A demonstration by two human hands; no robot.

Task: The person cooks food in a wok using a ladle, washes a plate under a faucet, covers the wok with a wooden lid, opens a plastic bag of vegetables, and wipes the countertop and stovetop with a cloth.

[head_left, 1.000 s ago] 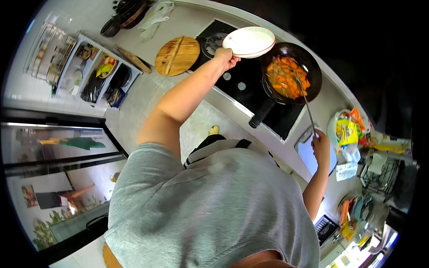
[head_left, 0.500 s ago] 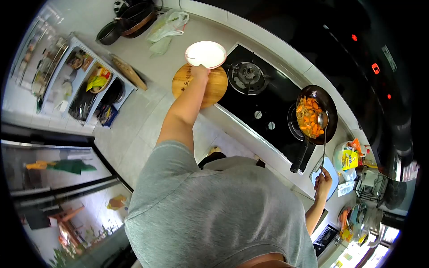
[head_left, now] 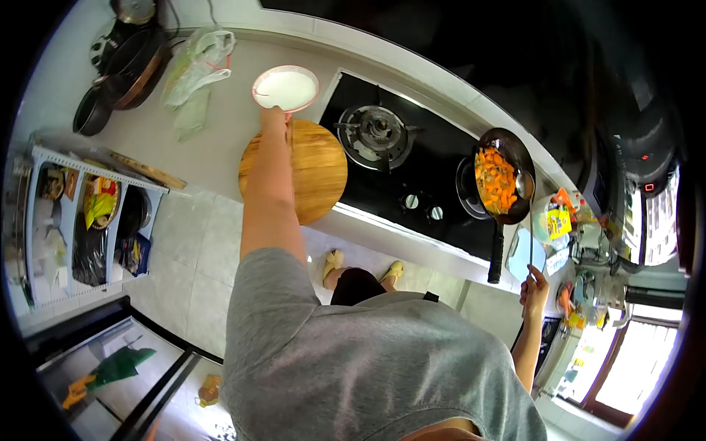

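Observation:
My left hand point(head_left: 275, 116) is stretched out to the far left and closed on the near rim of a white plate point(head_left: 287, 88) with a reddish edge. The plate is at the counter, just beyond a round wooden cutting board point(head_left: 316, 173); whether it rests on the counter I cannot tell. On the right, my right hand point(head_left: 535, 289) grips the long handle of a metal ladle point(head_left: 524, 185). The ladle's bowl lies inside a dark wok point(head_left: 523, 153), against orange carrot pieces point(head_left: 496, 180). The wok sits on the right burner, its black handle pointing towards me.
A bare gas burner point(head_left: 375, 136) is on the black stove between board and wok. Plastic bags point(head_left: 198, 70) and dark pans point(head_left: 132, 70) lie at the back left. A blue board point(head_left: 526, 253) and a yellow-labelled container point(head_left: 557, 224) stand by the wok.
The view has swung, shifting everything in the picture. My left hand and the plate have moved further out past the cutting board. My right hand still holds the ladle in the wok.

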